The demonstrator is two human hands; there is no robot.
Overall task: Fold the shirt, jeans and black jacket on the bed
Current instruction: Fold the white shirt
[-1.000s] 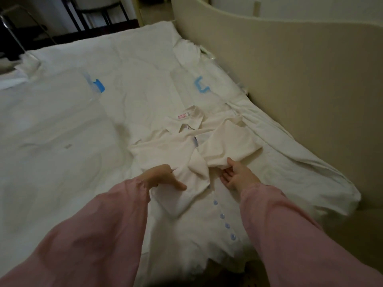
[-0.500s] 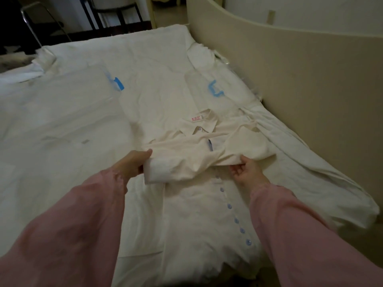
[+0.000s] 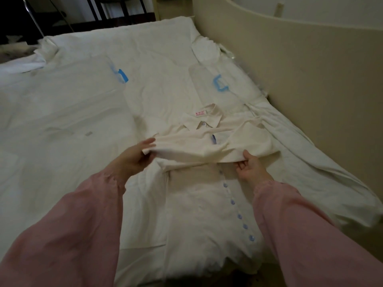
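Folding a sleeve across the chest is the step in hand. The shirt (image 3: 207,204) is lying button-side up on the bed (image 3: 72,100), towards its right side. The left hand (image 3: 134,158) is gripping the sleeve's end, and the right hand (image 3: 251,169) is pinching its lower edge. Keeping that band taut and level while laying it down is, I judge, what matters. A pink collar label (image 3: 201,113) is showing, its writing too small to read.

Pink-sleeved arms reach in from 7 and 5 o'clock. The left grip (image 3: 134,156) pinches the shirt (image 3: 196,204) between thumb and outstretched fingers (image 3: 150,140); the right grip (image 3: 250,168), at its 3 o'clock, curls round the cloth's edge, thumb on top.
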